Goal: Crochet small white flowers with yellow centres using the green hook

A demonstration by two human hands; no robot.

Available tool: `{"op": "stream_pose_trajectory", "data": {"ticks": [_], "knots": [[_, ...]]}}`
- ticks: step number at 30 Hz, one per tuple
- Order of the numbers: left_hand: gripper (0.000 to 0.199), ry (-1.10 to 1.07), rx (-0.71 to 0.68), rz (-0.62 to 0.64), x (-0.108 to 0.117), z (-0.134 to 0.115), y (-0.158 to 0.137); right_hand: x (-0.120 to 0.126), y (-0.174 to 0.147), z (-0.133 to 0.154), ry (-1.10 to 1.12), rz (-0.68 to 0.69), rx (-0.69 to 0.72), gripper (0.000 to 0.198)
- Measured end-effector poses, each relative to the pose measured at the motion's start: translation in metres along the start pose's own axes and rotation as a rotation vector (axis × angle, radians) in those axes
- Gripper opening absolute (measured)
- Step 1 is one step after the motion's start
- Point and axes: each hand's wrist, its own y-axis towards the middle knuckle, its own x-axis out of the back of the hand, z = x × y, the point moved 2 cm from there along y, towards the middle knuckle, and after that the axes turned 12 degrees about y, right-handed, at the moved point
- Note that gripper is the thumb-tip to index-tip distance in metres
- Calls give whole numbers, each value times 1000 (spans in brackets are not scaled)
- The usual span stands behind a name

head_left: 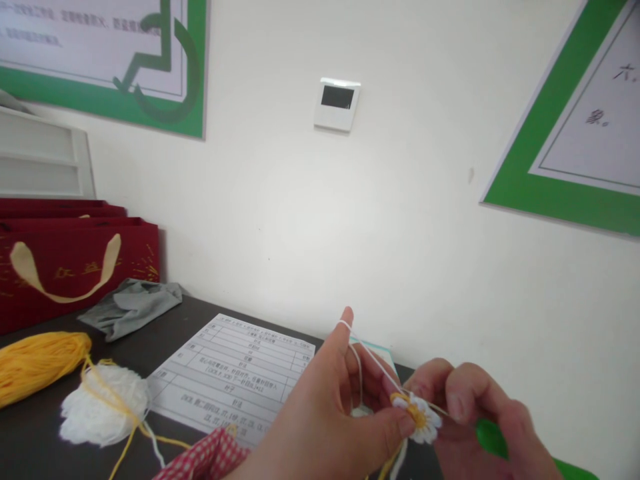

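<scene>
In the head view, the left hand, at lower centre, pinches a small white-and-yellow crocheted flower between its thumb and fingers; its index finger stands raised, with a white strand looped over it and running down to the flower. The right hand, at lower right, has its fingers curled closed around a green-handled hook, the thin shaft reaching toward the flower's upper edge. The flower sits between the two hands. At lower left, a yellow skein lies beside a white yarn ball, yellow strands crossing over the ball. A printed sheet lies behind the left hand.
</scene>
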Motion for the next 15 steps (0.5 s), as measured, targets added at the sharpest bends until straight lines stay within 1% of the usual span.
{"op": "stream_pose_trajectory", "data": {"ticks": [2,6,9,11,13,15], "knots": [[110,11,6,-1,-1,0,0,-1,0,-1,-17,-17,10,36],[116,7,25,10,-1,2,0,-5,0,-2,-95,-34,61,10],[115,-18,35,64,3,1,2,-5,0,0,-79,-74,63,16],[100,-18,61,69,7,-1,5,-3,0,1,-51,-98,49,17],[72,-16,75,-7,12,-3,8,-3,0,1,-36,-108,26,17],[56,-68,74,-87,16,-5,10,-6,0,1,-27,-135,17,19]]}}
